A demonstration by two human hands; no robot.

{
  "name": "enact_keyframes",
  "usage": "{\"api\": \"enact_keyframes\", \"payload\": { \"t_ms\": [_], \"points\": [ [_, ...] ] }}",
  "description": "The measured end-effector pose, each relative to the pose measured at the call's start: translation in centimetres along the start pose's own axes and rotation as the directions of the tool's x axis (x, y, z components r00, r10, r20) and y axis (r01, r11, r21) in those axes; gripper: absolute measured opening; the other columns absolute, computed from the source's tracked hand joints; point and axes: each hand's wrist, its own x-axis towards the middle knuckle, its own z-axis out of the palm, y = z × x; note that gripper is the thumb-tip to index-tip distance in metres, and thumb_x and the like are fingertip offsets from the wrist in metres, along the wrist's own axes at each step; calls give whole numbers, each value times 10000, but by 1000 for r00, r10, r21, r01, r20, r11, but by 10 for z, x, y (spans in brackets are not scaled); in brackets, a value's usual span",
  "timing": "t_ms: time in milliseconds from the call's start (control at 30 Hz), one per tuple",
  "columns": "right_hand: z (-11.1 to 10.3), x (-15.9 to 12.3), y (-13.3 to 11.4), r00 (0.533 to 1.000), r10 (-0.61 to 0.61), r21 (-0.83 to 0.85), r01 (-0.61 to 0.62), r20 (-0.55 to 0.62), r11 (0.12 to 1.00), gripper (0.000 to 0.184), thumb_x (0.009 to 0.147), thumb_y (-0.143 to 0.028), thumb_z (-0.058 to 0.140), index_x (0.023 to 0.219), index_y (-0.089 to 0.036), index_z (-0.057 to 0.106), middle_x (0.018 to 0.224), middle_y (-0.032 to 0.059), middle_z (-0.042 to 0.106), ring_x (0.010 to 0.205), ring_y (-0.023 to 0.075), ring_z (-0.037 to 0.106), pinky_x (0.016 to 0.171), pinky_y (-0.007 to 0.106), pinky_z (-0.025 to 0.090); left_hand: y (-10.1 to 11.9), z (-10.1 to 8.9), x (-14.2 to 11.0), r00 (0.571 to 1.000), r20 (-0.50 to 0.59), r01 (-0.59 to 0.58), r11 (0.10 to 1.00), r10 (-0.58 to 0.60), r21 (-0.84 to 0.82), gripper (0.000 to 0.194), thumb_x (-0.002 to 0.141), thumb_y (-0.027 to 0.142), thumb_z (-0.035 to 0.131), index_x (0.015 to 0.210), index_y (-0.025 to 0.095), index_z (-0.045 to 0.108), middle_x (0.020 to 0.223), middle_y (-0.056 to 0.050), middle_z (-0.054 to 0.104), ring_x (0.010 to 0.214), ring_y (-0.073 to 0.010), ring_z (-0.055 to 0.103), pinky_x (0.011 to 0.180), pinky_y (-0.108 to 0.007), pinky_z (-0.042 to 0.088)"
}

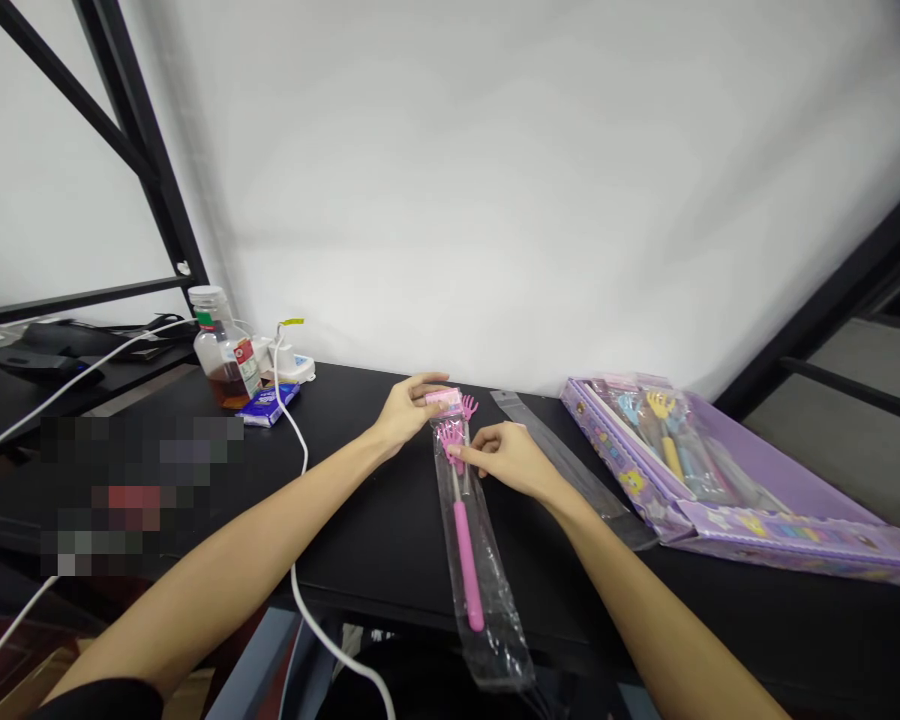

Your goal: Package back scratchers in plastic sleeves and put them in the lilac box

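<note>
A pink back scratcher with a hand-shaped head lies in a clear plastic bag on the black table, its handle towards me. My left hand grips the top of the bag at its pink header card. My right hand has thumb and fingers closed on the bag's right side, by the scratcher's head. A second pink hand-shaped head shows just behind the card; the rest of it is mostly hidden. Right of my right hand lies a long, flat clear bag.
A purple display box on the right holds several bagged scratchers, including a yellow one. Towards the left stand a bottle of brown liquid, a blue packet and a white power strip. A white cable crosses the table's edge.
</note>
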Motion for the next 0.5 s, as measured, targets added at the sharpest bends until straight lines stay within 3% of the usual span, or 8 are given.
{"api": "enact_keyframes", "payload": {
  "t_ms": [300, 500],
  "points": [
    [4, 2, 4, 998, 1, 275, -20, 69, 961, 348, 746, -501, 767, 743, -160, 697, 674, 31, 731, 574, 142, 570, 582, 263, 385, -8, -1, 4, 990, -123, -75, 996, 67, -57, 445, 662, 212, 837, 1076, 132, 693, 1110, -111, 722, 978, -212, 691, 931, -377, 539],
    [-7, 0, 0, 997, 66, 468, -82, 51, 880, 301, 717, -427, 805, 740, -159, 669, 695, 43, 735, 578, 135, 597, 579, 258, 408, 6, 4, 2, 998, -62, -33, 990, 25, -134, 603, 778, 291, 802, 1316, 184, 552, 1065, -83, 716, 1009, -198, 694, 976, -377, 524]
  ]
}}
